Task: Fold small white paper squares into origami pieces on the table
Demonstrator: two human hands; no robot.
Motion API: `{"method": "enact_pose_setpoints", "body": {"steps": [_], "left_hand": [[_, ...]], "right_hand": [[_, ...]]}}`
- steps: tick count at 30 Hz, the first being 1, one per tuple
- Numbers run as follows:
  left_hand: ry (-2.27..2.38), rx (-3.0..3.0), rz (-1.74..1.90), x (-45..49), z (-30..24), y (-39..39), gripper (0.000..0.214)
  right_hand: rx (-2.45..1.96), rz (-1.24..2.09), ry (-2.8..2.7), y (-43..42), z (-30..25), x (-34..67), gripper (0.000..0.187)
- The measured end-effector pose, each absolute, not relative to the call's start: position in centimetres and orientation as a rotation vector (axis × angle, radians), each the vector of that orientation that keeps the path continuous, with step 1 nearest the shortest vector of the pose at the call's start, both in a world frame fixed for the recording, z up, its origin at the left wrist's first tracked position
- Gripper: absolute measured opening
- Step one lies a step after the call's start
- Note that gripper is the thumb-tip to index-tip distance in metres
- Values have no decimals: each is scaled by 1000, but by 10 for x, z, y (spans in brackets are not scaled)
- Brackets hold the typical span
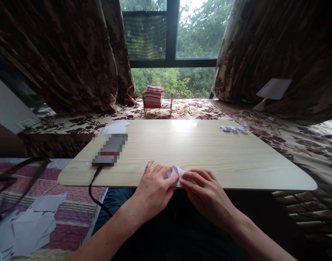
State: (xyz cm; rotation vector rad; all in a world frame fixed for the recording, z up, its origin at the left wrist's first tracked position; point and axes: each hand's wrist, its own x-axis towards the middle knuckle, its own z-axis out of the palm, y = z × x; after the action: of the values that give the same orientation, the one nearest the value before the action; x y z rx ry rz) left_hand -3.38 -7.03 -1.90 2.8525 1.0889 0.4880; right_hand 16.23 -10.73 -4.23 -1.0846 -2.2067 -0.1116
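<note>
A small folded piece of white paper (177,172) lies at the front edge of the pale wooden table (166,145), between my two hands. My left hand (157,185) grips its left side with thumb and forefinger, while the little finger sticks up. At the paper's right side, the fingers of my right hand (202,186) are bent together and pinch it. The fingers cover part of the paper, so its full shape is hidden.
A blurred-out device (110,150) with a black cable (92,192) lies on the table's left. Behind it are white sheets (116,127); folded white paper pieces (233,128) sit at the back right. More sheets (32,224) lie on the striped bedspread. A small rack (157,103) stands beyond.
</note>
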Motion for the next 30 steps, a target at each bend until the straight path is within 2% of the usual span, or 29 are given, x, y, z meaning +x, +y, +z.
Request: {"method": "enact_pose_setpoints", "body": {"steps": [6,17,24,30], "left_hand": [[1075,2887,502,-34,-18,-69,30],[1089,2868,630,-20,-4,-57,27],[1031,2990,388,-17,-6,-44,29],[994,3031,374,-19,-6,-44,29]], "right_hand": [[-1073,-167,-2227,-107,-43,161,22],[-1051,-178,-2192,-109,-51,162,33],[-1039,-167,-2164,-108,-51,163,33],[-1054,-152,-2161,-110,-50,162,33]]}}
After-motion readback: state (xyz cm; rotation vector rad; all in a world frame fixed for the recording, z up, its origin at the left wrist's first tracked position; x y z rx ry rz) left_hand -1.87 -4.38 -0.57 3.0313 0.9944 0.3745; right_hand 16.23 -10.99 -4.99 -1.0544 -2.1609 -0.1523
